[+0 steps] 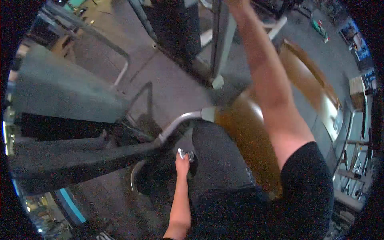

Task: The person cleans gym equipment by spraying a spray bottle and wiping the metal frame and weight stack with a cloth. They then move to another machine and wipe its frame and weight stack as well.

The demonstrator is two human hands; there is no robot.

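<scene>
My left hand (183, 162) is low in the middle, its fingers closed round a small shiny metal handle (181, 153) beside the dark seat pad (218, 150). A curved silver tube (182, 119) of the gym machine arches just above that hand. My right arm stretches up and away, and my right hand (237, 3) reaches the top edge of the view, mostly cut off. Near it stands a grey upright post (222, 44) of the machine. The fingers of my right hand are out of sight.
Large grey padded parts (68, 84) of equipment fill the left side, with a thick dark beam (88, 160) below. Glossy brown panels (244, 128) lie under and beyond my right arm. A bent metal bar (124, 72) stands at upper left. Racks (354, 172) line the right.
</scene>
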